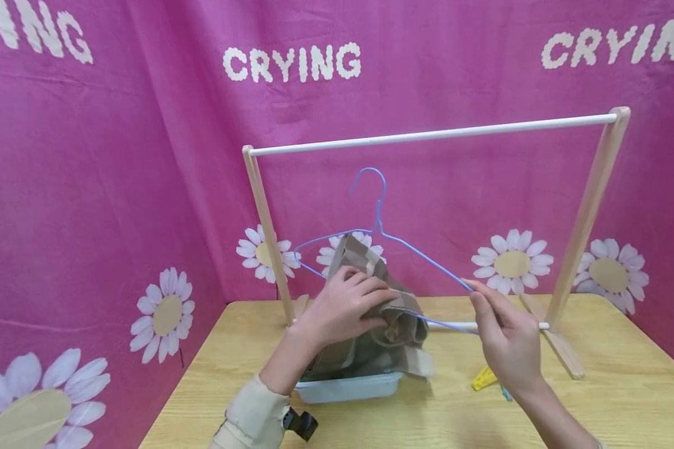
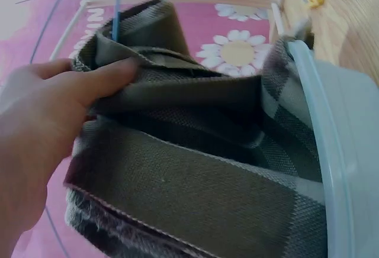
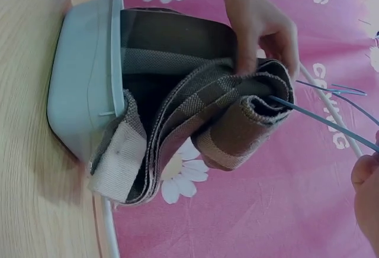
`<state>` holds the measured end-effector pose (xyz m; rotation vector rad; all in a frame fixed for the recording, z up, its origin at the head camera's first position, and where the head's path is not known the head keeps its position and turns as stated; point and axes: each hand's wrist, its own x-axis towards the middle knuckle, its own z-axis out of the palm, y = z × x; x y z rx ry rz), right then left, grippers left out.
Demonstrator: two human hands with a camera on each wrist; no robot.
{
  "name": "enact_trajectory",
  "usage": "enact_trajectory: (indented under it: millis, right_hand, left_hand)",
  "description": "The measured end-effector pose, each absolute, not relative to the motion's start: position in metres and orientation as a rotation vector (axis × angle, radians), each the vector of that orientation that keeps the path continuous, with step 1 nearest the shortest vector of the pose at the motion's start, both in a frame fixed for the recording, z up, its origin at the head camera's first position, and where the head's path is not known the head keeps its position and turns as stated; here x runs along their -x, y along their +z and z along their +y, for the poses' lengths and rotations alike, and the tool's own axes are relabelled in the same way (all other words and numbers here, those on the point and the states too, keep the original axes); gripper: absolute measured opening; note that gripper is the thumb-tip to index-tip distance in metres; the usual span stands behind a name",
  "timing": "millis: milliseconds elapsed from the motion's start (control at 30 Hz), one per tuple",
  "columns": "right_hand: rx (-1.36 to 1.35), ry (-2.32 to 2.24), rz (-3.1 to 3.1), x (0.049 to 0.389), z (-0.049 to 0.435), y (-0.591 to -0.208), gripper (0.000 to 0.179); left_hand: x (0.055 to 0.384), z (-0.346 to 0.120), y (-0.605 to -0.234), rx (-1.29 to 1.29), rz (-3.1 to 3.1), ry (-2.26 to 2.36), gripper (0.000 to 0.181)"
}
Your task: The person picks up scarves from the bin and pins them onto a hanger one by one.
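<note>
A blue wire hanger (image 1: 427,257) is held up in front of the rack, its hook upward and apart from the rail. My right hand (image 1: 508,340) pinches the hanger's right end between thumb and fingers. Over the hanger's lower wire passes a brown checked scarf (image 3: 195,104), folded in layers. My left hand (image 1: 348,305) grips the scarf near the wire, thumb on one side in the left wrist view. The scarf's lower part hangs into a pale blue plastic tub (image 3: 83,68). Layers of cloth hide part of the wire.
A wooden rack with a white rail (image 1: 432,135) stands at the back of the table (image 1: 213,386). Yellow clips (image 1: 484,378) and a teal clip (image 1: 507,393) lie right of the tub. Pink curtains (image 1: 455,75) surround the table.
</note>
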<state>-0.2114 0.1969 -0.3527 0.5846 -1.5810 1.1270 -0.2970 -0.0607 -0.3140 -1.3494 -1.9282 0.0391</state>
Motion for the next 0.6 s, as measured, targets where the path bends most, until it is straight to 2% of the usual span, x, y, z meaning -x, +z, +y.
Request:
enact_trajectory:
  millis: [133,200,300,500,600]
  right_hand:
    - [-0.607,1.152,-1.573,0.212,0.193,-0.35,0.025]
    - [-0.606,1.15,-1.576,0.213,0.192,-0.349,0.024]
    - [-0.613,1.145,-1.585,0.212,0.189,-0.347,0.025]
    - [-0.709,1.099,-1.578,0.211,0.179,-0.34,0.026]
    - [-0.707,1.095,-1.575,0.213,0.171,-0.338,0.027]
  left_hand:
    - [0.3,-0.056,-0.309,1.329,-1.821,0.068,0.018]
    - [0.302,-0.053,-0.305,1.297,-1.765,0.066,0.013]
    - [0.304,-0.05,-0.295,1.196,-1.731,-0.048,0.013]
    - [0.299,-0.035,-0.266,0.788,-1.81,-0.676,0.015]
    - [0.295,-0.023,-0.256,0.662,-1.98,-0.822,0.016]
